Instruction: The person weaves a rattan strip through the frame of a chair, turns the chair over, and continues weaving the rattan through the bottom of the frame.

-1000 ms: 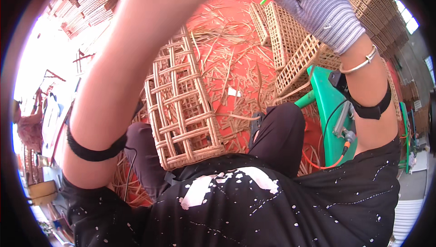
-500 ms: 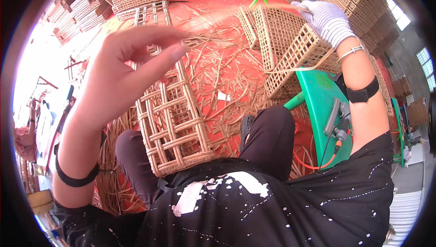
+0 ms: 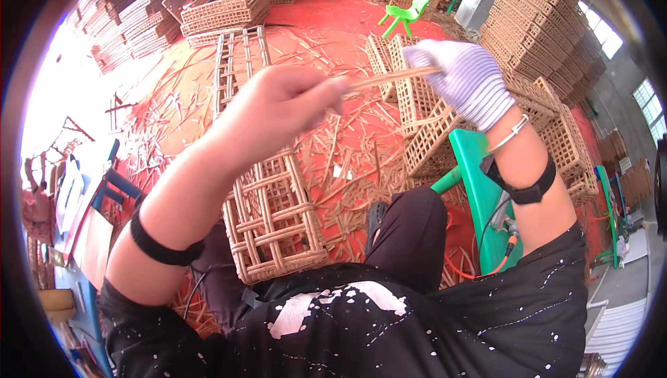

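A thin tan rattan strip (image 3: pixel 389 79) is stretched between my two hands in front of me. My bare left hand (image 3: pixel 281 110) is closed, pinching the strip's left end, though motion blurs its fingers. In its striped white and purple glove, my right hand (image 3: pixel 469 79) is closed round the other end. Below my left hand a long woven rattan basket frame (image 3: pixel 274 218) lies between my legs, its near end against my lap and its middle partly hidden by my hand.
On my right stands a green stool (image 3: pixel 469 190) with a corded air tool (image 3: pixel 501 218) on it. Woven baskets (image 3: pixel 431 142) rest beyond the stool. Rattan scraps (image 3: pixel 347 197) litter the red floor. A light green chair (image 3: pixel 406 13) and tall basket stacks (image 3: pixel 542 23) stand farther off.
My left hand has moved right and closed on the strip. My right hand, still holding the strip, has moved left and slightly down, so the hands are nearer each other.
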The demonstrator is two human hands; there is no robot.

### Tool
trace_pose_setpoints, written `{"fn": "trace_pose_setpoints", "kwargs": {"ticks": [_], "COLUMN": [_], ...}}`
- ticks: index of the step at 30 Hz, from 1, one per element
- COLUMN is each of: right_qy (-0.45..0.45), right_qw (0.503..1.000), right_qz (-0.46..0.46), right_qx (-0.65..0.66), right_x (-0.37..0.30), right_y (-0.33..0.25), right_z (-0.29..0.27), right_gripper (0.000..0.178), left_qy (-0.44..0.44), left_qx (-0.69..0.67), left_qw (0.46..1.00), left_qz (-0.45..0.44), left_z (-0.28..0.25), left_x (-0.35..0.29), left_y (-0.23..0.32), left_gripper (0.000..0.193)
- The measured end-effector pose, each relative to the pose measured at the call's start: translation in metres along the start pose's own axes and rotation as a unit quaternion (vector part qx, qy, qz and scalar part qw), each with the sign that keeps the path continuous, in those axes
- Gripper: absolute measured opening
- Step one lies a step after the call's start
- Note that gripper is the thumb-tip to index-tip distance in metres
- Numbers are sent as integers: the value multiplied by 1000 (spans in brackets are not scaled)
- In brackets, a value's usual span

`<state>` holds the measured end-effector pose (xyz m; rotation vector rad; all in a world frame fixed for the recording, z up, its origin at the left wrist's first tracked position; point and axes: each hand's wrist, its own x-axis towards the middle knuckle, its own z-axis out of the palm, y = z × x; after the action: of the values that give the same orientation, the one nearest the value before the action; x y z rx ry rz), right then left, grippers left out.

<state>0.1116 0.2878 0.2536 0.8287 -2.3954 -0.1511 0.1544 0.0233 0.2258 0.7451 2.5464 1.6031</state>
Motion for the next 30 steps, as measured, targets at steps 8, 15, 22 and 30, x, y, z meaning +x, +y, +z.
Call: {"fn": "trace_pose_setpoints", "kwargs": {"ticks": [8, 15, 22, 30], "right_qy": [-10, 111, 155, 248], "right_qw": [954, 993, 983, 881], "right_qz": [288, 4, -102, 403], "right_qx": [-88, -42, 8, 26], "right_x": [-54, -1, 17, -38], "right_y": [109, -4, -33, 137], "right_z": [6, 1, -11, -49], "right_gripper": [42, 31, 18, 42], "left_qy": [39, 90, -67, -23], "left_qx": [168, 178, 2, 171], "left_qw": [977, 976, 997, 974], "left_qz": [-122, 86, -48, -147], "left_z": [-104, -20, 0, -82], "left_x": [-32, -10, -30, -50], "left_y": [-106, 2, 41, -65], "left_gripper": [31, 50, 46, 42]}}
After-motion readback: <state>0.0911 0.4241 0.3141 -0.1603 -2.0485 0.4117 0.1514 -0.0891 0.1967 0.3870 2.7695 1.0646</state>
